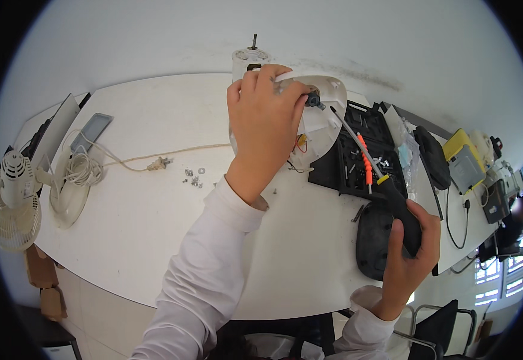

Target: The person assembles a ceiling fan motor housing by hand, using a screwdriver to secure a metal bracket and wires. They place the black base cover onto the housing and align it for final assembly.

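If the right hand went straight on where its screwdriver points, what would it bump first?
Probably the small dark part by the left hand, touched by the screwdriver in the right hand. Depth is unclear, so it might meet the white housing instead.

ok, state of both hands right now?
Left hand: closed on the white plastic housing; exact grip partly hidden.
Right hand: closed, holding the screwdriver by its black handle.

Screwdriver shaft (351, 135) shiny metal, hdl (402, 210) matt plast, housing (333, 90) smooth plast, tabletop (105, 240) smooth w/ slight gloss.
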`<state>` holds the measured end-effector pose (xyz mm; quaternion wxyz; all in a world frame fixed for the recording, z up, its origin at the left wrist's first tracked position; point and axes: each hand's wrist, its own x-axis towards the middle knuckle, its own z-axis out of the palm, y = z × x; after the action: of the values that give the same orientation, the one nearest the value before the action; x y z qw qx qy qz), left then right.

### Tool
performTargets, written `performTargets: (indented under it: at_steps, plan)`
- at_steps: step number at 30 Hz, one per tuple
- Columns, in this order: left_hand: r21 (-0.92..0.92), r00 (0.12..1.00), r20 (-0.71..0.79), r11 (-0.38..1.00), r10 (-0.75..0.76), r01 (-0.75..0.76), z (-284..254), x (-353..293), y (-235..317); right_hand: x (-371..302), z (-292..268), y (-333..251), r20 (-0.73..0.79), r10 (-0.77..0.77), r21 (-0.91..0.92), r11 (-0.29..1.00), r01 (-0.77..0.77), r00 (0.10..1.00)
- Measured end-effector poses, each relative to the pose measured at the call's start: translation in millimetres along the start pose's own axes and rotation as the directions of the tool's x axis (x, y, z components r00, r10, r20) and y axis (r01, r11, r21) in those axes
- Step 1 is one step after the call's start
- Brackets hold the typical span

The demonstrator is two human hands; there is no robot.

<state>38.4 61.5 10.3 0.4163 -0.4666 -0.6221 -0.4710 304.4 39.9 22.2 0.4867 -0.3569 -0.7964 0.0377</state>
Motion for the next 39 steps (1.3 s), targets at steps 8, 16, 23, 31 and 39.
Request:
performTargets:
  at_steps: [8, 16, 23, 31, 39]
  plan:
    - [0.029, 1.0, -0.028, 1.0, 0.006, -0.005, 3.9, 0.1, -0.8, -1.5, 10.8, 8.0, 0.018, 0.004, 0.005, 1.0, -0.004, 1.0]
    - [0.04, 1.0, -0.024, 0.999, 0.002, -0.001, 3.4, 1.7, 0.3, -2.5, 11.8, 8.6, 0.021, -0.003, -0.022, 1.0, 0.004, 1.0]
    - [0.031, 1.0, -0.028, 1.0, -0.002, 0.003, 3.2, 2.1, 0.5, -5.3, 12.1, 1.0, 0.018, 0.008, -0.031, 0.999, -0.007, 1.0]
    - [0.01, 0.999, -0.033, 1.0, -0.01, 0.011, 3.6, 2.0, -0.1, -6.4, 11.8, 1.4, 0.011, 0.0, -0.025, 1.0, 0.0, 1.0]
    - [-0.001, 1.0, -0.029, 1.0, -0.007, 0.007, 2.8, 1.9, 0.0, -6.8, 12.0, -0.4, 0.024, 0.022, -0.04, 0.999, -0.021, 0.999]
